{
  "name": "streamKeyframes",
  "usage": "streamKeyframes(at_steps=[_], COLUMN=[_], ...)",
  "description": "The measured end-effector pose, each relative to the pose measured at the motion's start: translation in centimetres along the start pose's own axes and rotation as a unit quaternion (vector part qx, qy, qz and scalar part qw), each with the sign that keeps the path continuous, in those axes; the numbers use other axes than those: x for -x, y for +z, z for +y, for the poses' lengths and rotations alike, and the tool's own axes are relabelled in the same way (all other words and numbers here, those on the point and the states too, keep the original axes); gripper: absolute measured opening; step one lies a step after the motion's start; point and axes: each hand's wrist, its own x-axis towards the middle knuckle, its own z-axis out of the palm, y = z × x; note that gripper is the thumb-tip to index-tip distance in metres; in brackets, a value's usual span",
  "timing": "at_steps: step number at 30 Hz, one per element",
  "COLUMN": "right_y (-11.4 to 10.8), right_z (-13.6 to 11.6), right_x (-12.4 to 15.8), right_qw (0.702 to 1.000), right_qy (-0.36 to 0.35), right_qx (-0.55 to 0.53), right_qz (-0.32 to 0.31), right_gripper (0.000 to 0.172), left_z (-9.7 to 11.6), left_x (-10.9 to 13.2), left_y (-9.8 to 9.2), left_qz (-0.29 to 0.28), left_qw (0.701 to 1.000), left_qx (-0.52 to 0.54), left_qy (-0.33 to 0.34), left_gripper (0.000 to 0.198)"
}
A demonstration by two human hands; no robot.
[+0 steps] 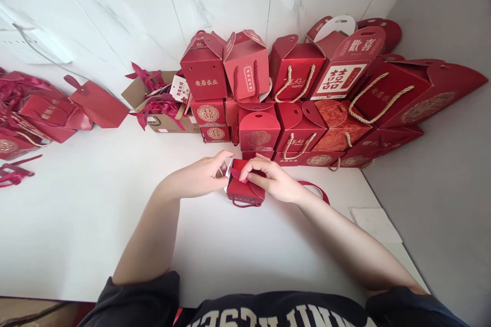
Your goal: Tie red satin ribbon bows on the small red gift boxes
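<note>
A small red gift box stands on the white table in front of me, with a red cord handle hanging from its near side. My left hand is at the box's left side, thumb and fingers around a flap whose inner face is white. Over the top, my right hand pinches a dark pink ribbon between thumb and forefinger. Part of the box top is hidden by the right hand. A loop of red ribbon lies on the table behind my right wrist.
Red gift boxes, several with rope handles, are stacked along the tiled wall. A cardboard box of ribbons and tags stands left of them. More red boxes and ribbons lie far left. A white sheet lies right, near the grey wall.
</note>
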Motion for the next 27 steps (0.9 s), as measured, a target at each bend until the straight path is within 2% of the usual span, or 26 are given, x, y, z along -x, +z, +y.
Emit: streamKeyframes(at_steps=[15,21,24,27], right_y=[-0.23,0.20,0.44,0.33], right_z=[-0.18,-0.08,-0.14,-0.17], right_x=[0.09,0.00,0.03,0.09], right_qw=[1.000,0.999,0.999,0.999], right_qy=[-0.019,-0.021,-0.012,0.000], right_qx=[0.018,0.017,-0.002,-0.017], right_qz=[-0.014,0.027,0.046,0.046], right_gripper=[0.020,0.014,0.011,0.009], left_z=[-0.12,0.14,0.09,-0.18], left_x=[0.17,-0.08,-0.49,-0.75], left_y=[0.07,0.02,-0.10,-0.61], left_qz=[-0.001,0.026,0.014,-0.013], left_qw=[1.000,0.992,0.996,0.998], left_qx=[0.007,0.121,0.087,0.057], left_qy=[0.011,-0.023,-0.016,0.025], left_gripper=[0.053,0.041,0.038,0.032])
